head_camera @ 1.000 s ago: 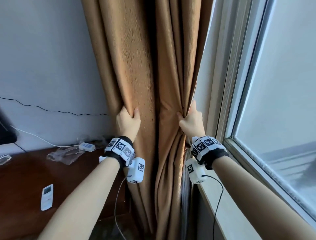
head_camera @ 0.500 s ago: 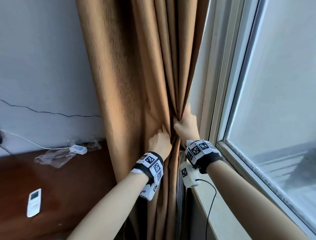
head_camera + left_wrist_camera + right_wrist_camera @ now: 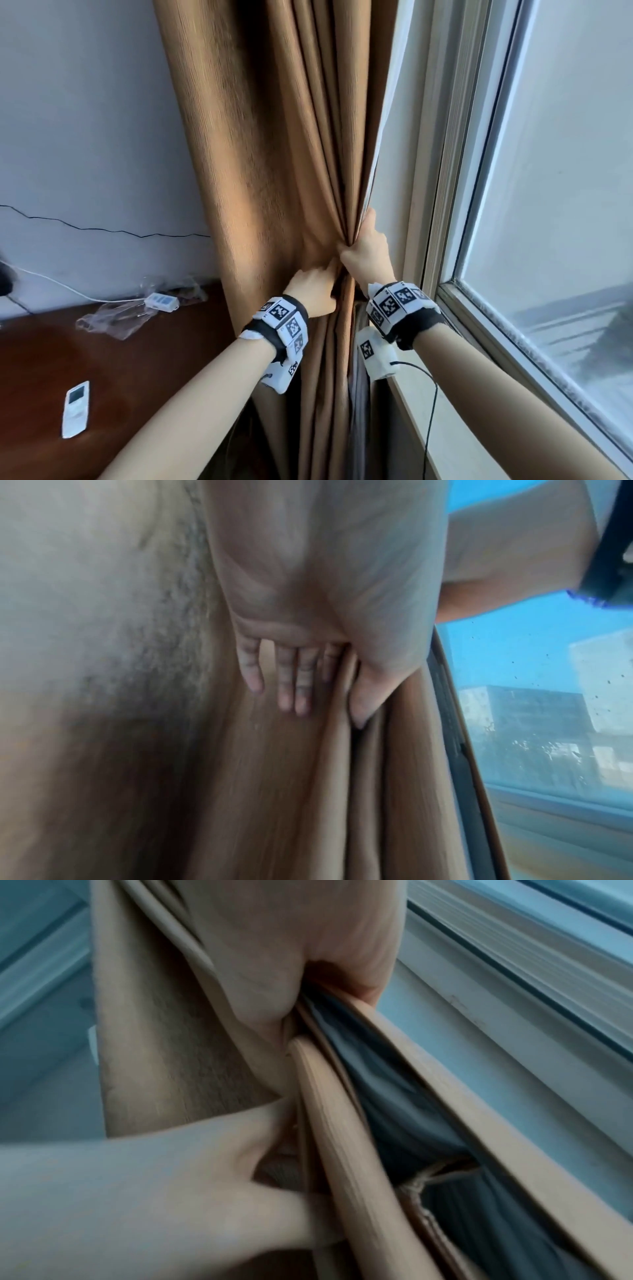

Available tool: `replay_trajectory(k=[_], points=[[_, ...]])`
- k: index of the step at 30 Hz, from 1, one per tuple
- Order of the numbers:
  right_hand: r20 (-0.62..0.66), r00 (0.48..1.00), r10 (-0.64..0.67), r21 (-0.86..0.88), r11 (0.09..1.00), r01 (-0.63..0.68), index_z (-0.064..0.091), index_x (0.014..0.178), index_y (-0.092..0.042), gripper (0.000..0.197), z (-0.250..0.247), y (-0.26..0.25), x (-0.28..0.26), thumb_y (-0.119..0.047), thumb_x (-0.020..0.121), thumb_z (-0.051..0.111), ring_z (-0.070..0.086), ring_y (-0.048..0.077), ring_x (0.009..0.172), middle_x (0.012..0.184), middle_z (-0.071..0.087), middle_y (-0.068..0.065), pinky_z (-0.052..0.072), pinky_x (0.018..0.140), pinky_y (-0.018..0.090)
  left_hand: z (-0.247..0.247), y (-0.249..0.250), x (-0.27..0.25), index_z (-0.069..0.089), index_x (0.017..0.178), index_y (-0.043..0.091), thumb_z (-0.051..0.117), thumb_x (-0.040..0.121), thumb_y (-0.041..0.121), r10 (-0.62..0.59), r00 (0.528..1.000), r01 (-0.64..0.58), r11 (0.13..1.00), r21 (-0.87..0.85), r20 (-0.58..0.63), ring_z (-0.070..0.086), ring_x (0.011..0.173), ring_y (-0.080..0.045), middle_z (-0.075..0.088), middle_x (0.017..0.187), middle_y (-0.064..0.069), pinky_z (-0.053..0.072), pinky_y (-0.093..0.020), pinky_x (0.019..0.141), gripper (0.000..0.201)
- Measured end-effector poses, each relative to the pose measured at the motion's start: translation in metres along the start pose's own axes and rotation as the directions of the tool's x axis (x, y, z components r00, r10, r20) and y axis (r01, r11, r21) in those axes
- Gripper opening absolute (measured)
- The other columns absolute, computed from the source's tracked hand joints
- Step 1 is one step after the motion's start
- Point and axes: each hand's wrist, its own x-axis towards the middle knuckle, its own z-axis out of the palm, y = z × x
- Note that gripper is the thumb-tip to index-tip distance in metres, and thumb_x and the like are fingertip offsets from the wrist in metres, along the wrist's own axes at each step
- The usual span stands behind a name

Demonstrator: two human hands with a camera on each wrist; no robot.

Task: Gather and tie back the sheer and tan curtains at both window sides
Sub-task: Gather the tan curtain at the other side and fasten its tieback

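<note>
The tan curtain point(image 3: 274, 164) hangs left of the window, its folds bunched at waist height. My right hand point(image 3: 364, 248) grips the bunched folds point(image 3: 329, 1123) at their window-side edge, thumb and fingers curled round them. My left hand point(image 3: 313, 289) sits just below and left of it, touching it. Its fingers point(image 3: 287, 674) lie straight and flat on the tan cloth, with one fold running between thumb and index finger. A white edge point(image 3: 385, 113) shows along the curtain's right side. Grey-blue cloth point(image 3: 377, 1085) lies behind the tan folds, with a pale cord knot point(image 3: 416, 1187) on it.
A dark wooden table point(image 3: 41, 370) stands at the left with a white remote point(image 3: 76, 409), a crumpled plastic bag point(image 3: 113, 317) and a small white adapter point(image 3: 161, 300). A thin black cable point(image 3: 102, 230) runs along the wall. The sill point(image 3: 455, 442) and window frame point(image 3: 448, 171) are close on the right.
My left hand let go of the curtain's left edge and slid right across the cloth until it met the right hand. The right hand kept its grip.
</note>
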Motion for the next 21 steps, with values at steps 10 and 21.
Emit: replay_trajectory(k=[10,21], points=[[0.02,1.0,0.002,0.013,1.0,-0.003,0.031,0.131,-0.014,0.061,-0.006,0.003,0.0,-0.004,0.073,0.047,0.057,0.044,0.092,0.097,0.063,0.021,0.051,0.081,0.047,-0.051,-0.095,-0.032,0.042,0.131,0.012,0.065,0.071,0.023,-0.374,0.526,0.287,0.923,-0.255,-0.764,0.034,0.132,-0.033,0.036,0.144,-0.012,0.031,-0.05,0.103,0.065],[0.056,0.998,-0.012,0.008,1.0,0.012,0.031,0.13,-0.01,0.061,-0.01,-0.003,-0.006,-0.001,0.073,0.047,0.056,0.043,0.091,0.097,0.061,0.022,0.052,0.081,0.049,-0.032,-0.081,-0.04,0.055,0.079,0.001,0.061,0.086,0.023,-0.6,0.569,0.193,0.762,-0.618,-0.562,0.061,0.077,-0.038,0.062,0.08,-0.02,0.046,-0.041,0.067,0.024]])
